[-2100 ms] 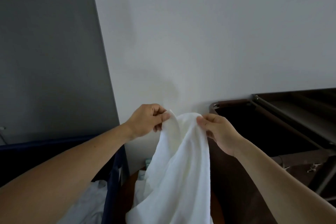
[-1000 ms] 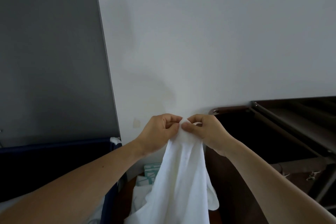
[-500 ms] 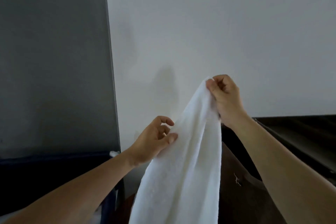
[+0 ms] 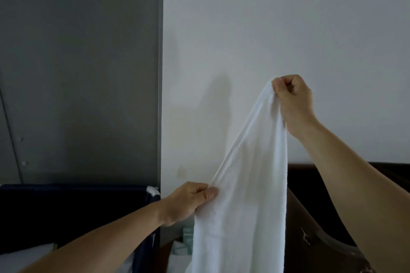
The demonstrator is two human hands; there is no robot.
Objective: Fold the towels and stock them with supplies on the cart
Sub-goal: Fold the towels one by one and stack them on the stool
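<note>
One white towel (image 4: 250,184), one left hand (image 4: 188,200) and one right hand (image 4: 295,104), one navy bin (image 4: 73,206), one brown cart (image 4: 315,206).

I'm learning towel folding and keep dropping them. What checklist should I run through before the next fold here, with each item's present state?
Right hand grips the towel at its top corner: ok.
Left hand pinches its edge lower down: ok.
Edge between the hands taut: ok.
Hands level for folding: not ok, right is far higher.
Towel's bottom end off the floor: cannot tell, out of frame.
Room on the cart: cannot tell.
</note>
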